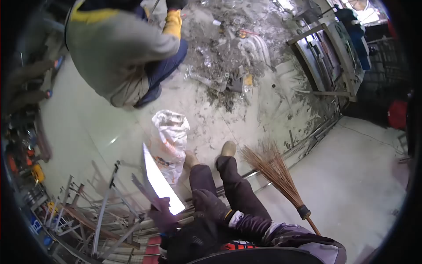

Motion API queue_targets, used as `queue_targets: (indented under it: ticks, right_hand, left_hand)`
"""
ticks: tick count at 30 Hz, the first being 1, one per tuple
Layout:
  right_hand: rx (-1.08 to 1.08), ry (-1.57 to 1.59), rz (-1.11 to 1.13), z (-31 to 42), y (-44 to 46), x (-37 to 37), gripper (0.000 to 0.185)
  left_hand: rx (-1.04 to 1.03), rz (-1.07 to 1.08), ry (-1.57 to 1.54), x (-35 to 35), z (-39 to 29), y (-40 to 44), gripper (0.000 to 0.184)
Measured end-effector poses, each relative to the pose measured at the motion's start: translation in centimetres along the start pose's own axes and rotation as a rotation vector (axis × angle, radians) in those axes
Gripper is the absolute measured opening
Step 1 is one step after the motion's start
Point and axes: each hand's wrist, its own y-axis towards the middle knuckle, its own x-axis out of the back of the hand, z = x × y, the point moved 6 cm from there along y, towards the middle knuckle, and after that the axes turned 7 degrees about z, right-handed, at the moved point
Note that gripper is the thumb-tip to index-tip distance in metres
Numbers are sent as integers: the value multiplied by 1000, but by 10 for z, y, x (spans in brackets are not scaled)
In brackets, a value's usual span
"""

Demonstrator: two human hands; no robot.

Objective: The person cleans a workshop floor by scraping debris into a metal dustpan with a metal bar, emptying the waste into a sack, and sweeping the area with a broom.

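A pale floor [88, 127] spreads out under grey, dusty debris [222, 94], near which a person in a grey-and-yellow top [116, 48] crouches. The left hand [163, 215] has its fingers closed around the lower end of a bright white, pointed flat sheet [163, 182], which slants up beside a crumpled white plastic sack with orange print [170, 143]. The dark-gloved right hand [212, 206] is by the wearer's dark trousers [239, 182]; how far its fingers are open cannot be told. A brown bristle broom [281, 176] lies to the right.

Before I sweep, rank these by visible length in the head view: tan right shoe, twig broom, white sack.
1. Twig broom
2. White sack
3. Tan right shoe
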Motion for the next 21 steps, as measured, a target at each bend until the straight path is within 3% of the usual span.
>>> queue_targets:
  ticks: [1,3,5,6,8,9,11,13,15,16,17,18,20,21]
  right_hand:
    - [55,33,-29,-23,-8,-5,81]
    - [44,-112,-118,-31,-27,10,85]
    - [-46,-81,-415,-21,-58,74,84]
    - [5,-121,-485,-26,-62,95,77]
    - [-214,-184,-738,-58,-83,126,68]
    - [-184,-143,-900,-62,-92,151,61]
    - [-136,-305,-1110,-65,-114,199,50]
    - [-248,-305,-1094,-127,-129,222,46]
    - [-386,-302,-1140,-173,-138,248,45]
    - [-447,-336,-1196,-187,-141,262,45]
    - [-503,-36,-1202,-203,-143,280,46]
    - [-634,43,-1226,-224,-146,290,47]
    - [-625,197,-1264,-294,-146,296,45]
    - [-670,332,-1240,-312,-142,293,43]
  left_hand:
    - [-39,98,-52,-19,0,-10,25]
    - [114,34,-205,-70,-42,-30,22]
    - [-44,103,-239,-123,-42,-34,20]
    - [21,176,-200,-152,-38,-36,14]
    - [157,263,-225,-204,-17,-45,19]
    - [223,275,-299,-232,-12,-47,21]
    - [-402,395,586,-275,-92,-68,22]
    - [80,626,-311,-340,-70,-58,23]
    - [23,993,-131,-392,-73,-49,23]
    - [36,995,-125,-403,-78,-35,23]
    - [-399,1031,270,-412,-98,-22,21]
    - [-835,1019,672,-416,-106,-18,22]
    - [-1157,789,829,-426,-53,31,26]
    - [-871,886,828,-418,-51,61,25]
